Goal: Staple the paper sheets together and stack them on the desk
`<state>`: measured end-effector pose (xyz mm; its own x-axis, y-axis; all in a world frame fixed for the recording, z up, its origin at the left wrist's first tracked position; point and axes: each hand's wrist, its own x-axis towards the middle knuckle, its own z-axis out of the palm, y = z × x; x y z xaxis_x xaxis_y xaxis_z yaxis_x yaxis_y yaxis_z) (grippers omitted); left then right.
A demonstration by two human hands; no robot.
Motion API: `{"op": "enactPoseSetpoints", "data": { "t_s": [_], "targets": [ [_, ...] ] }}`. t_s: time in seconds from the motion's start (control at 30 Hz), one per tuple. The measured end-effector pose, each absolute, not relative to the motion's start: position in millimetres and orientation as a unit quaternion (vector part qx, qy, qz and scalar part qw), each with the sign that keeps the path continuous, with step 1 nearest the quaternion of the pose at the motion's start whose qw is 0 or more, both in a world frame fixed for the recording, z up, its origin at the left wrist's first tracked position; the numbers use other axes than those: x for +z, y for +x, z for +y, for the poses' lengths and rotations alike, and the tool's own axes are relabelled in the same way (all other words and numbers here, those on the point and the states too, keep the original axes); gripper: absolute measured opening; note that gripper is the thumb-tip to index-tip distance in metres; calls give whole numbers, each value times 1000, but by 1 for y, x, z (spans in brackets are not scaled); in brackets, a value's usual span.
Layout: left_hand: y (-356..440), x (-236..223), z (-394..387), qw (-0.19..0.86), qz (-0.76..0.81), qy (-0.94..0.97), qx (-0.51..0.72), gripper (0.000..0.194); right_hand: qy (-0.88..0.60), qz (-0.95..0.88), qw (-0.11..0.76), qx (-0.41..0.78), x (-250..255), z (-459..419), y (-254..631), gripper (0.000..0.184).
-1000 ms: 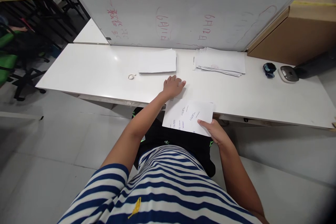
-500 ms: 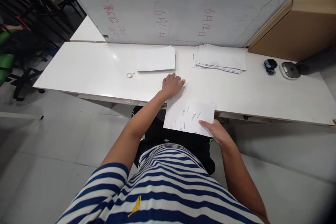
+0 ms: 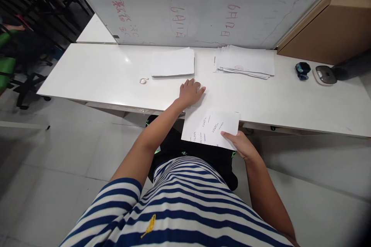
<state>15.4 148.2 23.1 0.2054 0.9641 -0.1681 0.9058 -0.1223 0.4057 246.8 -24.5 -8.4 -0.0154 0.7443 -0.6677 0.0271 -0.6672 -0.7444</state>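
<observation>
A printed sheet of paper hangs over the front edge of the white table. My right hand pinches its near right corner, thumb on top. My left hand rests on the table at the sheet's far left corner, fingers curled down against the surface. Just beyond my left hand lies a neat stack of blank sheets. A looser pile of papers lies to the right of it.
A whiteboard with red writing leans at the table's back. A small white ring lies left of the blank stack. At the right are a cardboard box, a dark blue object and a grey device. Office chairs stand at the far left.
Both hands and the sheet keep nearly the same pose. Only the view has shifted slightly.
</observation>
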Motion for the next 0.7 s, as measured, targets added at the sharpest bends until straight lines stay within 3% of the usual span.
{"op": "enactPoseSetpoints", "data": {
  "t_s": [0.7],
  "targets": [
    [17,23,144,212,633,739,86,53,-651,-302,262,645,-13,-25,252,50]
  ]
}}
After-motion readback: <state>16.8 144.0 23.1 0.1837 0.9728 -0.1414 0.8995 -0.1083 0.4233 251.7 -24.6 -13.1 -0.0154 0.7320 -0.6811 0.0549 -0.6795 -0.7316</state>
